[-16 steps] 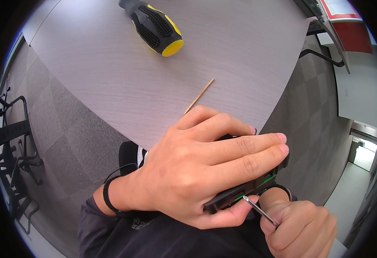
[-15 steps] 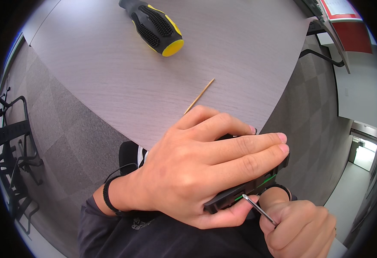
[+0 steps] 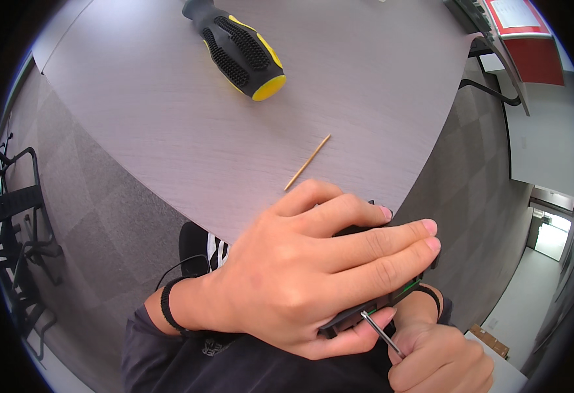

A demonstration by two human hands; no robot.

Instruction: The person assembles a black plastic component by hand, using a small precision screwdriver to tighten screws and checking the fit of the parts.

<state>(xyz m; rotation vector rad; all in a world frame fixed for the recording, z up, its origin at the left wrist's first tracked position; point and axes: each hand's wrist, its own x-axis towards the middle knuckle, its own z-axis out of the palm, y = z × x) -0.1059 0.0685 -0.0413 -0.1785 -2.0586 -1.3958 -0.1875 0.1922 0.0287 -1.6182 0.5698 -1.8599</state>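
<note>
A small black device, with a green strip along its lower edge, was held below the edge of the tabletop, over the lap. It was almost covered by the left hand: fingers wrapped over the top, thumb clamped underneath, a firm grip all round. A thin metal tool was pinched in the right hand, fingers curled shut around its shaft, its tip set against the device's lower edge just by the left thumb. What the tip met there could not be told; the spot was too small and partly hidden.

The step in hand was judged to be fine work on that edge, a tiny screw being turned or a seam being probed. For the next move, steady pressure along the shaft would be called for, with the device kept locked so the tip was not allowed to slip toward the thumb.

On the tabletop, a wooden stick was seen lying loose near the edge, and a black-and-yellow screwdriver lay well apart at the far side, untouched. A black band was worn on the left wrist.
</note>
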